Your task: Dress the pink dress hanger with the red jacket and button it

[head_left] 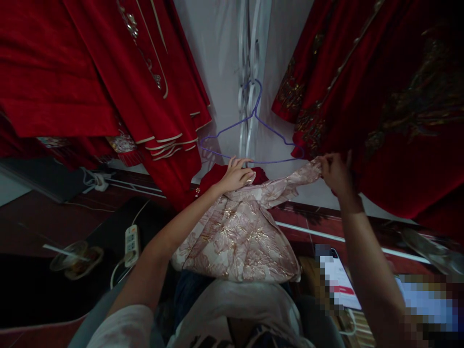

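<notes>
A pale pink brocade garment (235, 241) with a raised gold floral pattern lies across my lap, its skirt-like lower part spread toward me. My left hand (237, 176) grips it near the neckline, thumb and fingers closing on the cloth; the fingertips are partly hidden. Off to the right, my right hand (335, 171) pinches the end of one sleeve (290, 186) and holds it stretched outward. Just beyond both hands hangs a purple hanger (255, 116) with nothing on it. Red cloth (213, 179) shows behind the garment's neckline.
Red embroidered garments hang at left (145, 96) and right (362, 121). White metal bars (246, 72) stand between them. On a dark surface at left are a power strip (131, 244) and a plastic bowl (76, 261) with a white utensil. A phone (340, 280) lies lower right.
</notes>
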Demonstrator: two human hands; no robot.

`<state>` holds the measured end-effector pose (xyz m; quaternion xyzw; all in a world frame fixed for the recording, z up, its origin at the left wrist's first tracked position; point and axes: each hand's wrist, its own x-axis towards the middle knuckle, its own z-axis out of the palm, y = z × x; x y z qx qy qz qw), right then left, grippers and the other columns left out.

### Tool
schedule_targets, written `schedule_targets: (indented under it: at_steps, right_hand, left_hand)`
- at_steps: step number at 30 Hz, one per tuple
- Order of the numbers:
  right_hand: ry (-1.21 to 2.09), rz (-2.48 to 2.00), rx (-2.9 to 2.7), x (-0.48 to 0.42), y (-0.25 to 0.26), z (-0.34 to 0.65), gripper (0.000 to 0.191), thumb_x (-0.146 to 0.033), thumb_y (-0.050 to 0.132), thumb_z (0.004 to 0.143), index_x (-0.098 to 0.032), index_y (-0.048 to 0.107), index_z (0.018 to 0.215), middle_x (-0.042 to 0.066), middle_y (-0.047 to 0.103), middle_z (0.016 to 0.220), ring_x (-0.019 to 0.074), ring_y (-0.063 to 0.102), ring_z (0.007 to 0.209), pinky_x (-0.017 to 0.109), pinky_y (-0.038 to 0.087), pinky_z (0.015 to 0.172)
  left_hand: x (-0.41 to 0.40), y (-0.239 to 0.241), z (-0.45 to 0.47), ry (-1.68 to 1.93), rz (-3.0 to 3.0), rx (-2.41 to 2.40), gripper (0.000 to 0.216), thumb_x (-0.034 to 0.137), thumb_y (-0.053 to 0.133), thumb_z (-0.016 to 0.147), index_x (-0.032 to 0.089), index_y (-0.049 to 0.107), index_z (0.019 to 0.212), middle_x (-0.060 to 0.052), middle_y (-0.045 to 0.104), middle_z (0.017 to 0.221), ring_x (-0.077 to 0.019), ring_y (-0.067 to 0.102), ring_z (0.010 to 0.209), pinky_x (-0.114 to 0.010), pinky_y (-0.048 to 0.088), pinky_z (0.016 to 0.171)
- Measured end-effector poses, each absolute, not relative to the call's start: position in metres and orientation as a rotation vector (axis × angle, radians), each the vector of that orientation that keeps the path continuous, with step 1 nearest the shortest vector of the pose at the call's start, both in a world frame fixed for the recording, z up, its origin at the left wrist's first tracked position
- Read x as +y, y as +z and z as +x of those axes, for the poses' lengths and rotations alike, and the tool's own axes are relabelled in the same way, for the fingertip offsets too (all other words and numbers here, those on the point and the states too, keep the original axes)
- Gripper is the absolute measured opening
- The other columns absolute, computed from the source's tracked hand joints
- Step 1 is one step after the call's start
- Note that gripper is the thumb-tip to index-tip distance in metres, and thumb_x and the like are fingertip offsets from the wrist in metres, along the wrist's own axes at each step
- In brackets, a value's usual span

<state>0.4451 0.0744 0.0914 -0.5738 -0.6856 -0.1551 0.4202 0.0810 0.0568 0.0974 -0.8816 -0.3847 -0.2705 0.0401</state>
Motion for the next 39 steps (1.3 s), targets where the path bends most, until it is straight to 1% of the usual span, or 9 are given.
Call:
schedule_targets:
  at_steps: [1,5,9,15,19,21,27,31,39]
  right_hand:
    - [-0.401,-1.424,-1.704,0.074,0.09,0.448,0.01,-0.031,0.042,0.092,-0.022,0.045,0.088,0.014,0.067,0.09,0.0256,0.063,0.094,0.043,0.012,0.118]
    - [-0.395,-1.417,-1.59,0.079,0.088,0.453,0.008,-0.03,0.045,0.092,-0.023,0.045,0.088,0.014,0.064,0.093,0.0263,0.052,0.115,0.04,0.022,0.114]
    - [-0.385,-1.407,-1.555,0.082,0.089,0.45,0.011,-0.032,0.045,0.093,-0.022,0.045,0.088,0.013,0.062,0.093,0.0257,0.044,0.125,0.04,0.023,0.114]
    - [-0.425,-1.314,-1.471,0.082,0.088,0.438,0.013,-0.032,0.042,0.095,-0.02,0.044,0.089,0.01,0.059,0.093,0.0222,0.053,0.109,0.04,0.025,0.114]
    - [-0.388,-1.314,-1.434,0.084,0.088,0.433,0.014,-0.031,0.041,0.095,-0.018,0.045,0.093,0.011,0.058,0.097,0.0215,0.055,0.103,0.042,0.035,0.107]
    - [-0.376,-1.32,-1.432,0.084,0.087,0.434,0.015,-0.032,0.04,0.095,-0.018,0.045,0.095,0.011,0.058,0.098,0.0219,0.056,0.103,0.042,0.038,0.104]
    - [-0.396,-1.398,-1.457,0.085,0.085,0.439,0.016,-0.033,0.037,0.095,-0.019,0.045,0.092,0.015,0.06,0.099,0.0246,0.053,0.108,0.041,0.03,0.11]
    - [-0.382,-1.417,-1.473,0.084,0.09,0.439,0.018,-0.036,0.033,0.095,-0.021,0.044,0.092,0.017,0.061,0.1,0.0256,0.053,0.106,0.039,0.027,0.111]
    - [-0.405,-1.378,-1.477,0.079,0.096,0.431,0.021,-0.037,0.033,0.096,-0.02,0.046,0.093,0.018,0.061,0.1,0.0261,0.053,0.105,0.039,0.027,0.111]
  left_hand:
    - [0.057,0.098,0.082,-0.857,-2.705,-1.196,0.036,0.04,0.037,0.096,0.025,0.069,0.098,-0.004,0.05,0.137,-0.0207,0.041,0.128,-0.052,0.009,0.119]
    - [0.064,0.096,0.083,-0.912,-2.751,-1.223,0.035,0.042,0.038,0.095,0.025,0.069,0.099,-0.003,0.053,0.134,-0.02,0.042,0.126,-0.05,0.011,0.118]
    - [0.07,0.097,0.081,-0.959,-2.817,-1.243,0.034,0.041,0.037,0.096,0.025,0.067,0.101,-0.003,0.055,0.132,-0.0184,0.044,0.126,-0.048,0.012,0.117]
    - [0.069,0.101,0.08,-1.021,-2.878,-1.301,0.035,0.041,0.035,0.096,0.026,0.067,0.101,-0.002,0.058,0.13,-0.0171,0.046,0.126,-0.046,0.01,0.118]
    - [0.069,0.105,0.08,-1.018,-2.922,-1.324,0.037,0.042,0.034,0.097,0.026,0.067,0.102,-0.002,0.058,0.13,-0.0171,0.046,0.126,-0.046,0.01,0.118]
    - [0.069,0.105,0.079,-1.017,-2.924,-1.334,0.037,0.042,0.033,0.097,0.026,0.066,0.102,-0.002,0.058,0.13,-0.0168,0.046,0.127,-0.046,0.01,0.118]
    - [0.068,0.103,0.08,-1.035,-2.874,-1.353,0.035,0.04,0.034,0.097,0.026,0.066,0.102,-0.002,0.059,0.129,-0.0155,0.046,0.127,-0.045,0.009,0.119]
    - [0.067,0.105,0.081,-1.073,-2.872,-1.365,0.034,0.038,0.035,0.097,0.025,0.066,0.1,-0.002,0.06,0.127,-0.0155,0.047,0.126,-0.046,0.009,0.119]
    - [0.061,0.106,0.083,-1.051,-2.853,-1.382,0.033,0.038,0.036,0.097,0.027,0.067,0.102,0.0,0.059,0.129,-0.0147,0.046,0.126,-0.046,0.01,0.118]
